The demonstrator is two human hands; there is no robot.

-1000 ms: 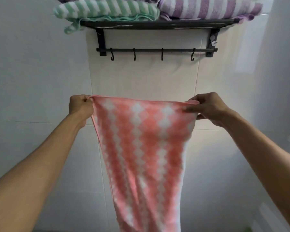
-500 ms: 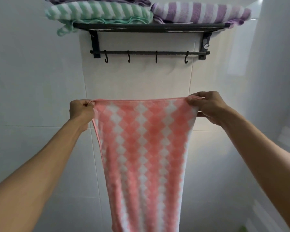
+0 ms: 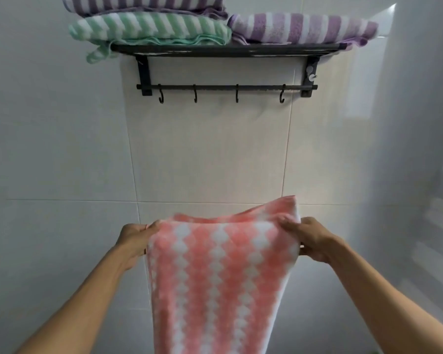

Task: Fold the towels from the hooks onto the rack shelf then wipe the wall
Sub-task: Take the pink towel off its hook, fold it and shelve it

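A pink and white patterned towel (image 3: 215, 277) hangs in front of me, its lower end running out of frame. My left hand (image 3: 133, 238) grips its top left corner and my right hand (image 3: 310, 238) grips its top right corner. The top edge bulges up and away from me near the right hand. High on the wall is a black rack shelf (image 3: 228, 49). A folded green striped towel (image 3: 149, 29) lies on its left side with a purple striped towel (image 3: 143, 2) on top. Another purple striped towel (image 3: 302, 28) lies on the right.
Under the shelf runs a black bar with several bare hooks (image 3: 237, 94). The white tiled wall (image 3: 207, 154) fills the view behind the towel. A second wall meets it at a corner on the right (image 3: 420, 149).
Both hands have dropped lower in view with the towel, and the camera has tilted up toward the shelf. The top edge, taut before, now billows up near the right hand.
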